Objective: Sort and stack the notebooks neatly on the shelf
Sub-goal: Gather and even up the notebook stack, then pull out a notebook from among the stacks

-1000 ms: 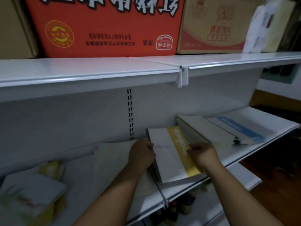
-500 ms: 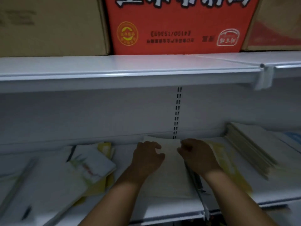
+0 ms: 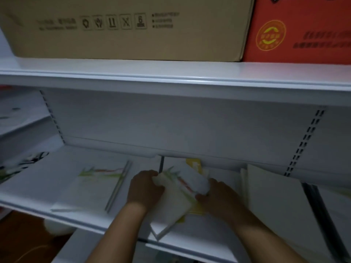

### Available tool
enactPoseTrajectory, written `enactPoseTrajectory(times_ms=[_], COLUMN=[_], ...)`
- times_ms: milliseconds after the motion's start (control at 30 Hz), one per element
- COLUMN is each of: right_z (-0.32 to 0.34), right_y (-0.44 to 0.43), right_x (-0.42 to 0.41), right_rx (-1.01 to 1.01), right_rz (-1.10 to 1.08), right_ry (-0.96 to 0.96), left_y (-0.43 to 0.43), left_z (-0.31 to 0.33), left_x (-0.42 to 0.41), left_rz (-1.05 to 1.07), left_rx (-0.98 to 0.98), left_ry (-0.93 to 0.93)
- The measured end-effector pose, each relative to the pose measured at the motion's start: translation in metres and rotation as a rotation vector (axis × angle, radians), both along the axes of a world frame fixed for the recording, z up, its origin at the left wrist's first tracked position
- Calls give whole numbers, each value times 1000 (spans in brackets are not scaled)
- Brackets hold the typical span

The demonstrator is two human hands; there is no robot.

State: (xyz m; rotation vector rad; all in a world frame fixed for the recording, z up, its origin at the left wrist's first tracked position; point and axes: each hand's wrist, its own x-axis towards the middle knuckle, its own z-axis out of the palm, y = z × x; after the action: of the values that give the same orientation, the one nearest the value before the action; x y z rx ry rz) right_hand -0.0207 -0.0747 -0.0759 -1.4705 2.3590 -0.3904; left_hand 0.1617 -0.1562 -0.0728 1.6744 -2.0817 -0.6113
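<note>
A small pile of white notebooks with green and red cover art lies skewed on the white shelf, over a yellow-covered one. My left hand grips the pile's left edge. My right hand holds its right side, fingers curled round the top notebook. To the left lies another white notebook with the same art. A neat stack of pale notebooks sits to the right.
A brown carton and a red box stand on the upper shelf overhead. More printed covers lie at the far left. A slotted upright runs down the back panel.
The view has swung left along the shelf. Both hands left the pale notebook stack and now hold the skewed pile with green and red art.
</note>
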Motion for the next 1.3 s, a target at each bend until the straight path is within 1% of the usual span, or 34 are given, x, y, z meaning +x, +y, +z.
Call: enactPoseTrajectory(times_ms=[100, 167, 233, 367, 433, 600, 733, 833, 933, 1033, 1100, 1133, 1200, 1233, 1300], right_z=[3, 5, 5, 8, 13, 15, 4, 3, -6, -11, -8, -6, -5, -4, -5], right_y=[-8, -12, -17, -27, -40, -93, -133, -154, -160, -151, -137, -130, -113, -104, -85], right_x=[-4, -7, -9, 1, 9, 64, 116, 148, 165, 165, 156, 148, 126, 113, 86], right_rx=[9, -3, -102, -345, -425, -491, -482, -466, -378, -274, -281, -325, -407, -418, -380], right_rz=[-55, -86, -115, -186, -189, -105, 70, 196, 313, 329, 303, 271, 197, 161, 96], right_ry=[-42, -69, -147, -399, -494, -611, -546, -509, -521, -511, -446, -407, -286, -220, -114], left_y=[-7, -12, -17, -28, -34, -49, -60, -67, -72, -68, -62, -57, -47, -40, -28], left_z=[-7, -9, -8, -1, 2, 5, 1, -5, -16, -20, -13, -7, 2, 6, 6], left_x=[11, 15, 19, 34, 48, 104, 154, 182, 198, 200, 193, 184, 156, 138, 97], left_rz=[24, 21, -4, -116, -122, 69, 222, 309, 363, 411, 437, 417, 284, 183, -18], left_rx=[70, 77, 76, 113, 118, 80, 66, 3, 28, 85, 5, -58, -121, -105, -20], left_ry=[-94, -146, -149, -82, -44, 110, 171, 162, 59, -31, -136, -128, 46, 137, 217])
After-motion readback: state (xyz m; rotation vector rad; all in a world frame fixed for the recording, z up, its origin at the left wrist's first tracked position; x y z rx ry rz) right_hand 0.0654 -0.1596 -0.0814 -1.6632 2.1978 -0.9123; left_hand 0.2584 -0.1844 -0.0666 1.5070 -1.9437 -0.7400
